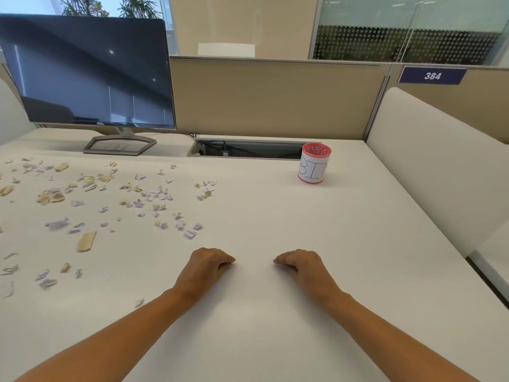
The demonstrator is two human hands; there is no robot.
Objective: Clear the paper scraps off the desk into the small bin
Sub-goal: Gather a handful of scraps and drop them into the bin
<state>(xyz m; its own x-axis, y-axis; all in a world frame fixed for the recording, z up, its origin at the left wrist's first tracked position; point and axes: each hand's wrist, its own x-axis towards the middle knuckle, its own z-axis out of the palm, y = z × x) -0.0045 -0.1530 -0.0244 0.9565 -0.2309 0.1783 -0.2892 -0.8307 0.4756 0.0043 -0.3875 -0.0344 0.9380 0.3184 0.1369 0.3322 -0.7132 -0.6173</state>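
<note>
Several paper scraps (154, 198), white, pale purple and tan, lie scattered over the left half of the white desk (275, 224). The small bin (314, 166) is a pink mesh cup with a white label reading "BIN"; it stands upright at the back right of the desk. My left hand (207, 264) and my right hand (301, 264) rest palm down on the desk near the front middle, fingers curled under, nothing in either. The nearest scraps lie a short way up and left of my left hand.
A dark monitor (88, 73) on a grey stand sits at the back left. An open cable slot (248, 148) runs along the back edge beside the bin. Beige partitions close the back; a white divider (440, 166) borders the right side.
</note>
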